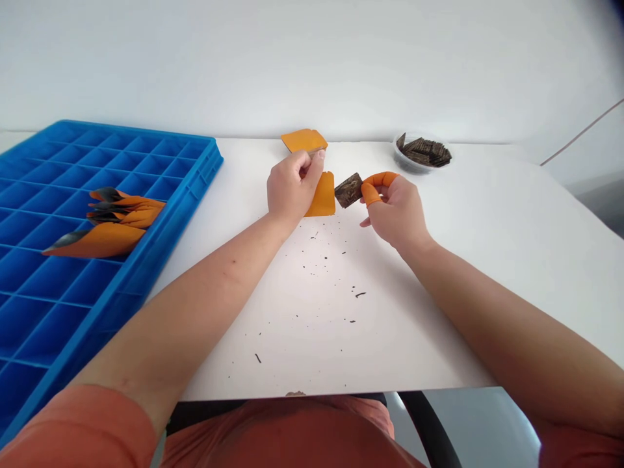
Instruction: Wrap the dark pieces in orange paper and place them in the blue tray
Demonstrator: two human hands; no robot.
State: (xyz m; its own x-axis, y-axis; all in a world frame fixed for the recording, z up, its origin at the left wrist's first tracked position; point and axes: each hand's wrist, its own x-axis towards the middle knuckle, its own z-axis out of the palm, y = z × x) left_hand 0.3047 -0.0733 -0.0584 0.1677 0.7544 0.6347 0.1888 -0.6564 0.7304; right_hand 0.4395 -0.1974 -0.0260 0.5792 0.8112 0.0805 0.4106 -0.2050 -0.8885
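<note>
Thumb and index finger of my left hand (295,185) are pinched together. A thin brownish piece (316,150), seen edge-on, shows at their tips; its kind is unclear. Partly hidden under this hand lies an orange packet (325,195), and I cannot tell whether the lower fingers touch it. Orange finger covers sit on the thumb and index finger of my right hand (397,205). Those two fingers grip a dark brown, flaky rectangular piece (348,190) by its right end, close beside the packet. Another orange packet (305,139) lies just behind my left hand.
At the left stands a blue divided tray (217,148); several orange packets with dark insides (117,240) rest in its compartments. A clear bowl (404,162) of similar dark brown pieces (426,151) is at the back right. Dark crumbs (361,295) litter the white table (390,338).
</note>
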